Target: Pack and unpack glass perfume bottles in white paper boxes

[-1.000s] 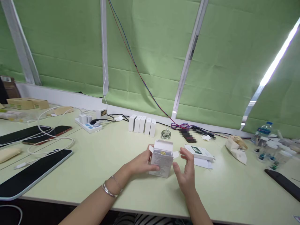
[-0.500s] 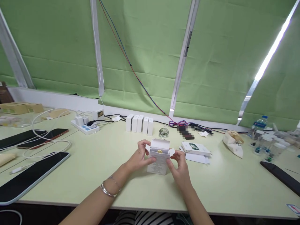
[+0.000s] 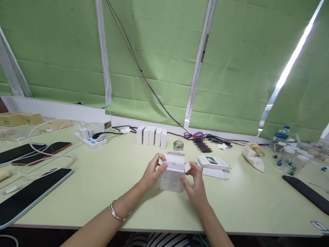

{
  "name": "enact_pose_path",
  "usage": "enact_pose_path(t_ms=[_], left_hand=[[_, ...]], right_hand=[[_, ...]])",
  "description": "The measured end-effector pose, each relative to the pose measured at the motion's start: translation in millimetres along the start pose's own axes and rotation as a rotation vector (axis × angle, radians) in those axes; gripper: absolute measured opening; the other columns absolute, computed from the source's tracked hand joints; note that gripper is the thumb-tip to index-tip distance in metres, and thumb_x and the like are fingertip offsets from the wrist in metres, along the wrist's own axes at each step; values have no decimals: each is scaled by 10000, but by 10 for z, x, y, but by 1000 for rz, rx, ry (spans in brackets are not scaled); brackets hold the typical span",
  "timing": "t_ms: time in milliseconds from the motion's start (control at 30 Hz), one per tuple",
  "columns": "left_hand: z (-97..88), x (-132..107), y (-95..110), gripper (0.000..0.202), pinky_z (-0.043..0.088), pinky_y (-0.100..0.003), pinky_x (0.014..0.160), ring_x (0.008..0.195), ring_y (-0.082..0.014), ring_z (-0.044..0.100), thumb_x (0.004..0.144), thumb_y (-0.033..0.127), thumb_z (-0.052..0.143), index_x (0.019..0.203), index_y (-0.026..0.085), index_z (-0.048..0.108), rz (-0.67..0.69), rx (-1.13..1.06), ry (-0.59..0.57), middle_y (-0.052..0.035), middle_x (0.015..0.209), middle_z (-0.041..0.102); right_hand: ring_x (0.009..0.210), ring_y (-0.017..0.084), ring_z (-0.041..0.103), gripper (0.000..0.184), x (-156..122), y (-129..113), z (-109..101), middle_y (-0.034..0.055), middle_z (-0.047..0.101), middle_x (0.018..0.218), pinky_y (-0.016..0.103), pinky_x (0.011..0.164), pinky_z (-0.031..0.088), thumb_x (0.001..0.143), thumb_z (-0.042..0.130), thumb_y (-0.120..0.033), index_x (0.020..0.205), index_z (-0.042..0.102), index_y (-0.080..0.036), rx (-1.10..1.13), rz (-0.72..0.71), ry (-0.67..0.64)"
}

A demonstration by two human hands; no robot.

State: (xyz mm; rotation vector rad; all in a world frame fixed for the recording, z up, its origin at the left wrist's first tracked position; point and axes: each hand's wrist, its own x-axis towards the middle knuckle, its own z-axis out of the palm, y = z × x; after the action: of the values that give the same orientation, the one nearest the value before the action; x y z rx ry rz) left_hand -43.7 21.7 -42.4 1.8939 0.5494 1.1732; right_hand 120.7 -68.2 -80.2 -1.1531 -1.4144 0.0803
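Evidently the pale table (image 3: 236, 206) is largest, a broad strip of its top running between the hands and its front edge. The left hand (image 3: 152, 172), half closed, grips the upper left edge of the white box (image 3: 170, 181); the right hand (image 3: 196, 189), slightly wider, holds its upper right edge. The box stands mid-table, top flap raised. Flat boxes (image 3: 215, 162) lie near the right fingers; five small boxes (image 3: 151, 136) stand farther back.

white carton (image 3: 170, 181) | printed front | back flap (image 3: 174, 157) raised | upright near front of table (image 3: 231, 209)
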Motion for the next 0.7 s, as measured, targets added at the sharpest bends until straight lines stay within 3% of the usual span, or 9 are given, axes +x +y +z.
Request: enact_pose_path(t_ms=[67, 167, 267, 400, 567, 700], left_hand=[[24, 1, -30, 237, 410, -258, 641, 732, -146, 481, 833, 446, 476, 894, 223, 426, 47, 10, 90, 4, 844, 468], [30, 2, -55, 179, 432, -321, 779, 888, -174, 484, 846, 360, 472, 963, 237, 416, 240, 107, 213, -30, 968, 436], [9, -4, -30, 107, 405, -369, 873, 1006, -206, 423, 869, 278, 419, 875, 214, 504, 384, 319, 158, -55, 971, 401], [-12, -19, 11, 170, 429, -371, 860, 1001, -218, 411, 865, 261, 408, 805, 187, 548, 400, 437, 112, -70, 969, 371], [-20, -27, -13, 167, 448, -350, 824, 957, -209, 397, 848, 266, 441, 780, 184, 569, 408, 479, 149, -60, 939, 338], [-34, -23, -23, 170, 433, -376, 859, 952, -212, 386, 844, 267, 456, 764, 185, 581, 399, 485, 141, -54, 924, 328]], right_hand=[[886, 175, 545, 400, 6, 8, -1, 88, 500, 1154, 357, 781, 499, 873, 493, -276, 1240, 334, -253, -20, -49, -10], [920, 183, 529, 315, 21, -26, -18, 83, 483, 1132, 343, 769, 494, 903, 428, -248, 1214, 388, -265, -63, -135, -70], [925, 183, 521, 250, 38, -98, -42, 76, 462, 1068, 344, 791, 484, 921, 377, -241, 1156, 461, -261, -85, -128, -142], [914, 184, 521, 230, 29, -127, -38, 73, 464, 1046, 354, 801, 479, 927, 359, -258, 1126, 474, -257, -85, -92, -169], [887, 181, 550, 393, -17, -29, 23, 108, 482, 1146, 357, 753, 496, 889, 459, -291, 1226, 265, -238, 5, -11, -19], [919, 183, 563, 299, -2, -22, 19, 86, 525, 1083, 334, 739, 496, 885, 477, -290, 1141, 331, -239, 36, 1, -36]])
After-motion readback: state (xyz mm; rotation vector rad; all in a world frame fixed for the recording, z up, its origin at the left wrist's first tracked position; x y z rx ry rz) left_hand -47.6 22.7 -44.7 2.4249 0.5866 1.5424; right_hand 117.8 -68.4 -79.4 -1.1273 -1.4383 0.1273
